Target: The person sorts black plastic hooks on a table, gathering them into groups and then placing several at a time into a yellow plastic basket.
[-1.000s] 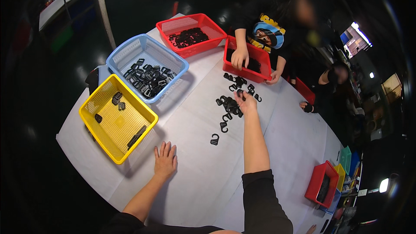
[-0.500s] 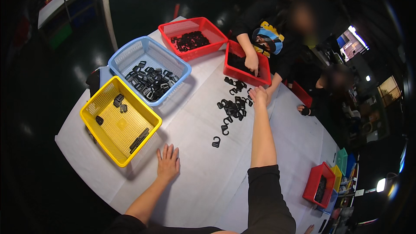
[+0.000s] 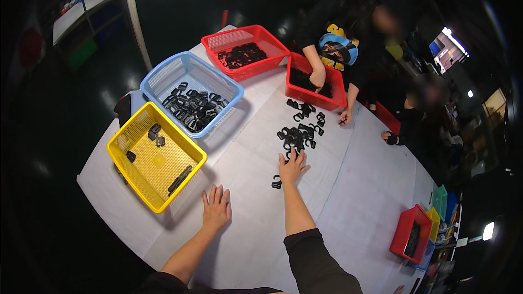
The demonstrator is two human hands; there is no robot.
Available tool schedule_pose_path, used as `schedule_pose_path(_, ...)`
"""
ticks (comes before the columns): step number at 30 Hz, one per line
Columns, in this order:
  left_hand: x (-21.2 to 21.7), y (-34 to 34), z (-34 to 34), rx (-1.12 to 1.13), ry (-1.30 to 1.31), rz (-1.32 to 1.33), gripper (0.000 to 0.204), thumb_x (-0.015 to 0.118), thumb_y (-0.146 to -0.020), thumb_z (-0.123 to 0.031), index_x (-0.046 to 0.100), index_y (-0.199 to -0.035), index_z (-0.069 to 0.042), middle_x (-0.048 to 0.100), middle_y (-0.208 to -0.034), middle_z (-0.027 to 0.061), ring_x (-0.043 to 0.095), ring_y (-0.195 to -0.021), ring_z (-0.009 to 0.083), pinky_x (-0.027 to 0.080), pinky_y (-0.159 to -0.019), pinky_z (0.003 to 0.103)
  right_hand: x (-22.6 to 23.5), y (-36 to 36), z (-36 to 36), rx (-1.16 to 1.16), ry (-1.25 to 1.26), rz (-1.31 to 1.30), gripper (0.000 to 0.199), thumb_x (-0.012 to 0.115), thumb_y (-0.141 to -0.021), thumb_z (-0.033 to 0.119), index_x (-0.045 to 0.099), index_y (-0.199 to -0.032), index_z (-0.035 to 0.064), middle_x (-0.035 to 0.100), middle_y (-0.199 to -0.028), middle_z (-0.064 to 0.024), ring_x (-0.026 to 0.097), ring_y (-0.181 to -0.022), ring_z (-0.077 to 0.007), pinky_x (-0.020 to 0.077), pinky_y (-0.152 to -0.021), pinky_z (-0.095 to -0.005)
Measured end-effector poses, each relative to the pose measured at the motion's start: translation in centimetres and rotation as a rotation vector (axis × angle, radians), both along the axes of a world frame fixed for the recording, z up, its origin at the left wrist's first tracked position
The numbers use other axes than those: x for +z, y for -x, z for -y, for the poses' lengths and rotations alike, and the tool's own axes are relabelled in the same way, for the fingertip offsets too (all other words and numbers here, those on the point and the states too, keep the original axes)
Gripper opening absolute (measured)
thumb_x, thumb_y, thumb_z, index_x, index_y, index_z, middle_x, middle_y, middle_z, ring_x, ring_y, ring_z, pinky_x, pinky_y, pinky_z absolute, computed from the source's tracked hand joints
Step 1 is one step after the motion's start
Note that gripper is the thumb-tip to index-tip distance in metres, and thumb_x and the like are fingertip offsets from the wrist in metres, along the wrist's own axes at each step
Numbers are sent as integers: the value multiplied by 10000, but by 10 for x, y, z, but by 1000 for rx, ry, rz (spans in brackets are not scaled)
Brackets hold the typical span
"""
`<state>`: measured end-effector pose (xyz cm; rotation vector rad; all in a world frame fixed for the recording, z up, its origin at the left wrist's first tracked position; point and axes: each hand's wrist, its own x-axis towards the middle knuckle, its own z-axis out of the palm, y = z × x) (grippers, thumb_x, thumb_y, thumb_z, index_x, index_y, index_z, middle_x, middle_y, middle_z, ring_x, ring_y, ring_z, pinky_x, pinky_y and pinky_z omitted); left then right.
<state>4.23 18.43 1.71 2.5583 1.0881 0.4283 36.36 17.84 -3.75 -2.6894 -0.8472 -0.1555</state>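
Observation:
My left hand (image 3: 217, 210) rests on the white table, fingers spread, beside the yellow basket (image 3: 158, 207); it holds nothing. Farther out, my right hand (image 3: 294, 169) lies with fingers spread at the near edge of a loose pile of black plastic hooks (image 3: 297, 137). Its fingertips touch or cover the nearest pieces, and nothing appears gripped. One separate black hook (image 3: 277, 182) lies just left of that hand. More black hooks (image 3: 301, 108) trail away toward the red basket (image 3: 316, 98) in front of a co-worker.
A blue basket (image 3: 192, 61) holds many black buckles (image 3: 193, 109). Behind it, another red basket (image 3: 250, 28) contains small black parts. A co-worker's hand (image 3: 318, 79) reaches into the nearer red basket; their other hand (image 3: 345, 116) is on the table. Another red basket (image 3: 400, 234) stands far right.
My right hand has drawn back from the far end of the hooks, near the co-worker's basket, to the pile's near edge. My left hand stays on the table, and the view has shifted slightly.

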Motion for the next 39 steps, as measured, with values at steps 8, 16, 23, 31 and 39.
schedule_pose_path(8, -2, 4, -2, 4, -8, -37, 477, 526, -845, -214, 462, -1293, -62, 392, -1375, 170, 283, -1335, 348, 169, -1071, 612, 48, -20, -35, -35, -220, -82, 912, 742, -659, 552, 341, -1398, 199, 197, -1452, -233, 125, -1374, -406, 105, -1033, -694)
schedule_pose_path(16, 3, -2, -1, 1, 16, -71, 492, 527, -841, -214, 451, -1304, -69, 371, -1387, 156, 260, -1345, 337, 159, -1081, 601, 16, -38, -35, 152, -145, 109, 481, 615, -830, 353, 502, -1273, 202, 428, -1331, -115, 328, -1293, -327, 240, -1025, -620)
schedule_pose_path(23, 2, -2, 0, -7, 21, -96, 494, 536, -833, -202, 455, -1303, -76, 360, -1397, 152, 247, -1353, 334, 146, -1088, 593, 18, -25, -18, 229, -290, 219, 238, 642, -813, 209, 616, -1044, 154, 556, -1031, -25, 492, -1029, -225, 384, -843, -406)
schedule_pose_path(31, 1, -4, 2, -9, -1, -55, 483, 540, -827, -178, 464, -1288, -51, 369, -1391, 161, 268, -1340, 355, 159, -1081, 598, 25, -26, -18, 206, -287, 155, 159, 627, -829, 222, 595, -955, 131, 533, -948, -41, 526, -972, -236, 464, -748, -386)
schedule_pose_path(39, 5, -3, -3, -7, -17, -70, 489, 539, -828, -170, 457, -1298, -64, 374, -1391, 156, 276, -1339, 350, 161, -1084, 591, 28, -38, -22, 247, -692, -138, 123, 624, -804, 75, 586, -921, 86, 609, -826, -87, 606, -698, -249, 488, -624, -359)
